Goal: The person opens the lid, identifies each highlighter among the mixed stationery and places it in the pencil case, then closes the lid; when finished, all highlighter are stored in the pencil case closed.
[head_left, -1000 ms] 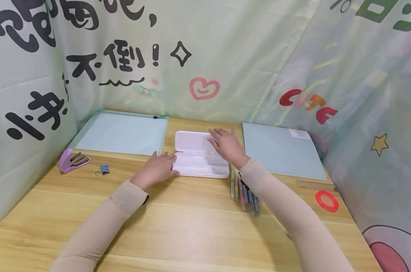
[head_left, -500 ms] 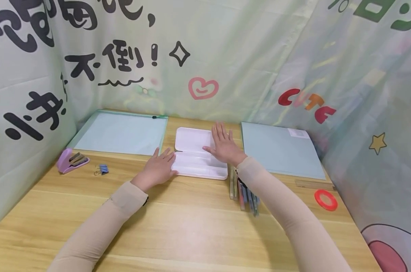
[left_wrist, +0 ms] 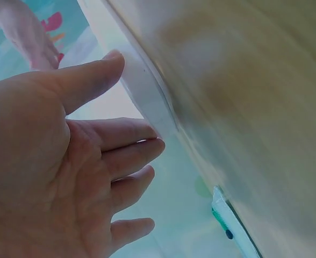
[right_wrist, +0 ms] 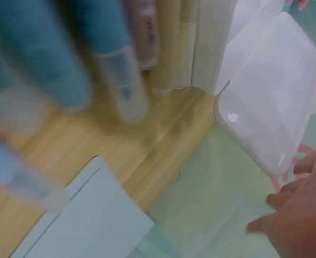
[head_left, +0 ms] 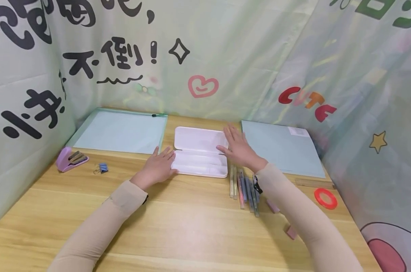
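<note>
An opened white pencil case [head_left: 199, 170] lies on the wooden table, its lid [head_left: 197, 138] folded back and both halves bare inside. My left hand [head_left: 156, 166] rests at the case's left end, fingers extended, fingertips at its edge. In the left wrist view the thumb and fingers [left_wrist: 128, 161] are straight beside the white side wall. My right hand [head_left: 241, 149] is at the lid's right end with fingers spread, thumb overlapping the lid's edge. Under the right wrist, several markers [head_left: 247, 190] lie side by side, close to the case's right end.
Blue folders lie at back left [head_left: 118, 132] and back right [head_left: 280, 149]. A purple case [head_left: 71, 160] and blue binder clip [head_left: 103, 168] are on the left; a ruler [head_left: 314, 184] and red ring [head_left: 326, 199] on the right. A pink block [head_left: 291, 232] sits near my right forearm.
My right hand has moved right, from over the lid to its right end. The lid lies slightly further back. Small blocks beside my right forearm have come into view. My left hand has stayed put.
</note>
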Motion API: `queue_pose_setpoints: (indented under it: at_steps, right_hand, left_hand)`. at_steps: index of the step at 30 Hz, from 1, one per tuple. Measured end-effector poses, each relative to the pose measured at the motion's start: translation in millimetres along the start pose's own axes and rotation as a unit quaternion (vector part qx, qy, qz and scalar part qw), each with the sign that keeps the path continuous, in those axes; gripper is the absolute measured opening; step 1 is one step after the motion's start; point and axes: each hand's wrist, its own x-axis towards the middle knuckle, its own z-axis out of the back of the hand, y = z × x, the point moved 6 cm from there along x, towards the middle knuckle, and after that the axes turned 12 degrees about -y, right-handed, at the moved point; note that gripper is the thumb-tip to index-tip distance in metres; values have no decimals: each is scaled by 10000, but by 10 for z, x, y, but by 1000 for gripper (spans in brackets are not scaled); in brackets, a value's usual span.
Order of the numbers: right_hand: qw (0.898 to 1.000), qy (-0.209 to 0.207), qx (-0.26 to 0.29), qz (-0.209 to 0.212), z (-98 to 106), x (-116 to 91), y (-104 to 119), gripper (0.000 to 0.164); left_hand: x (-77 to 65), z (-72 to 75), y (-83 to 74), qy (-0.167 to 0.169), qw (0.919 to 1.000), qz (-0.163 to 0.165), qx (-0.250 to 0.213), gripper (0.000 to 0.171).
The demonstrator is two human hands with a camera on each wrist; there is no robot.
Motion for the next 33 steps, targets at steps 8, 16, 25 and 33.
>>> queue_pose_setpoints:
  at_steps: [8, 16, 25, 33]
  right_hand:
    - [9930, -628, -846, 539, 151, -540, 189, 25]
    - [9863, 632, -1507, -207, -114, -934, 392, 33]
    - [9795, 815, -1767, -517, -187, -961, 353, 43]
    - [9853, 557, -1370, -857, -71, -885, 311, 39]
  left_hand:
    - [-31, 46, 12, 90, 9997, 183, -157, 68]
    - [-19, 27, 16, 104, 9997, 205, -119, 68]
    - [8, 52, -15, 32, 9998, 174, -89, 68]
    - [22, 82, -31, 22, 9999, 117, -32, 68]
